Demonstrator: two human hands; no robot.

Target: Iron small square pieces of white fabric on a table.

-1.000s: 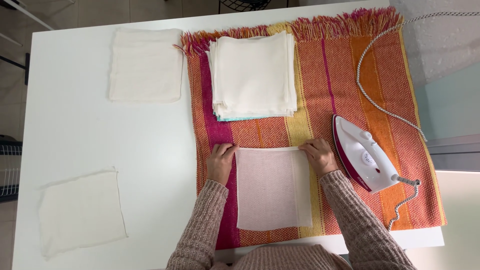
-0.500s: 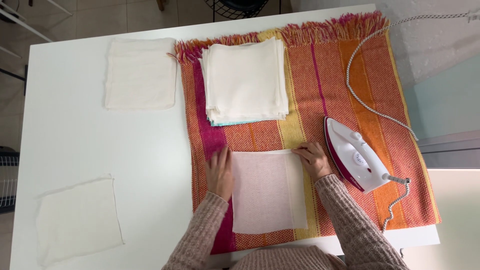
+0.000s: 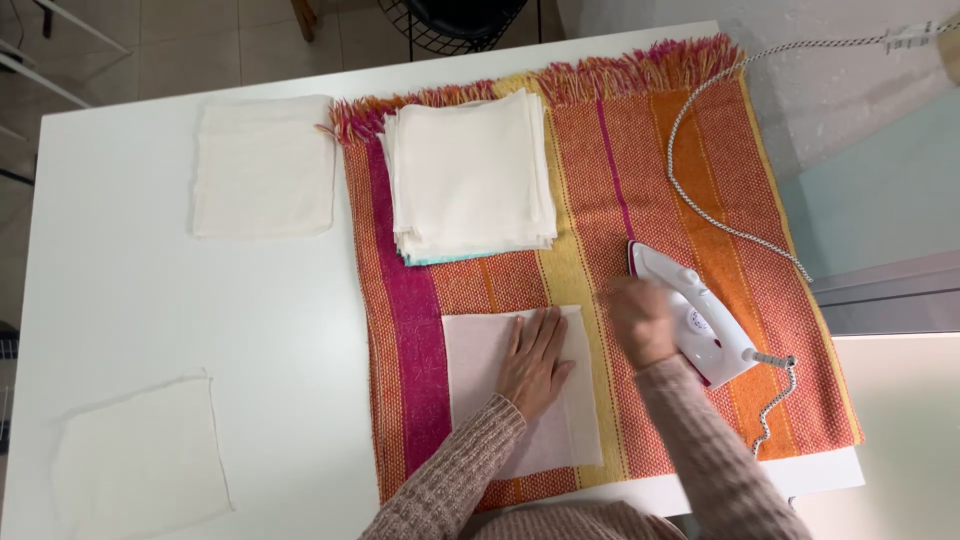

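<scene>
**Cloth held flat, right hand at the iron**

The left hand (image 3: 535,362) lies palm-down on a thin white cloth square (image 3: 520,395), its fingers (image 3: 540,330) extended, spread slightly and gripping nothing. The flat contact pins the square against the striped woven mat (image 3: 700,200) beneath it, which presumably serves as a padded, heat-tolerant layer over the white surface (image 3: 150,300). The square sits near the front edge of the mat, straddling its pink and yellow stripes, with its edges roughly parallel to the mat's edges.

The right hand (image 3: 640,320) is just beside the white iron (image 3: 695,325), at the side facing the cloth. The hand is motion-blurred, so whether its fingers are closed on the iron or only touching it cannot be told. The iron rests on the orange part of the mat, to the right of the square and apart from it, its tip pointing away from the person. Its braided cord (image 3: 720,130) loops across the mat toward the far right corner, clear of the cloth.

A neat stack of folded white cloths (image 3: 470,175) occupies the far part of the mat, well apart from the square, within reach of either hand. Two further single cloths lie on the bare surface to the left: one folded cloth (image 3: 262,165) beside the mat's fringe, and one loose cloth (image 3: 140,455) near the front left corner.
</scene>
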